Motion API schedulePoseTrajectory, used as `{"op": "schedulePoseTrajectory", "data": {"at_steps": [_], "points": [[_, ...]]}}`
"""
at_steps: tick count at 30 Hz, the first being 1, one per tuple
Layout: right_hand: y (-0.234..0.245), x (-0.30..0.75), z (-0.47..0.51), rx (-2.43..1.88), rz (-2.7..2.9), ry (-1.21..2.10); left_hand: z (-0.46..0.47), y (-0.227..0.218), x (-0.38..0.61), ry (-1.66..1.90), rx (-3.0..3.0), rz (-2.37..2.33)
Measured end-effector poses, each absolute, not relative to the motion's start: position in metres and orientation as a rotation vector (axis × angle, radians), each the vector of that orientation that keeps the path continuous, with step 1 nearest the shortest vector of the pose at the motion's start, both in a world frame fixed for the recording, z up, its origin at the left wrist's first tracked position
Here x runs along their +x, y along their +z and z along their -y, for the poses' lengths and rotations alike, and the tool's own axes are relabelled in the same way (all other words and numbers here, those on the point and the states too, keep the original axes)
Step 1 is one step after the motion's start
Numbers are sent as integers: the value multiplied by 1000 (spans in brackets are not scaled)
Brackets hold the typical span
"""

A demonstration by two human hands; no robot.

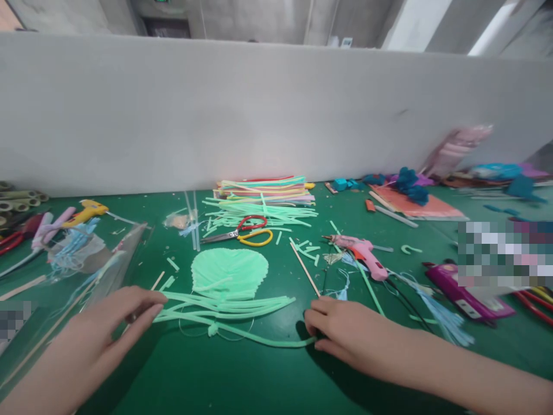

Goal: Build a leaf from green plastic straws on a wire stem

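Note:
Thumb and fingers of my left hand [125, 323] close on the left ends of a loose bundle of mint-green pipe cleaners [242, 308]. One longer strand, a single pipe cleaner [276, 343], curves away from the bundle to my right hand [341, 328], whose curled fingers are closed at its tip. Just behind the bundle lies a leaf-shaped mint-green piece [228, 271] with a ribbed surface. A small green knot [213, 329] and a thin ring of thread or wire sit at the bundle's front edge. My right fingertips are partly hidden.
Scissors [237, 235] with red and yellow handles lie behind the leaf piece, before piled pipe cleaners [263, 202]. A pink glue gun [363, 253] and blue tassels [440, 311] are at right; a yellow glue gun [86, 213] is at left. A grey partition [259, 115] borders the back.

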State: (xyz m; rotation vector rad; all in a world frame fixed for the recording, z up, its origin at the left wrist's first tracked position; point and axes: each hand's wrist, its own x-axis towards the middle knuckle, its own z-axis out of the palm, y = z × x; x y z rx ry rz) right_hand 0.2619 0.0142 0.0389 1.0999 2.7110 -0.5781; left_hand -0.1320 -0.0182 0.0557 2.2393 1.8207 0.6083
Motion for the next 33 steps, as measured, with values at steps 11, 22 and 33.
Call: {"op": "schedulePoseTrajectory", "data": {"at_steps": [11, 22, 33], "points": [[62, 242, -23, 1144, -2696, -1079, 15, 50, -125, 529, 1689, -1831], [52, 246, -19, 1191, -2619, -1401, 22, 6, -126, 574, 1800, -1768], [47, 272, -53, 1606, -2724, -1603, 24, 9, -64, 553, 2016, -1530]]}}
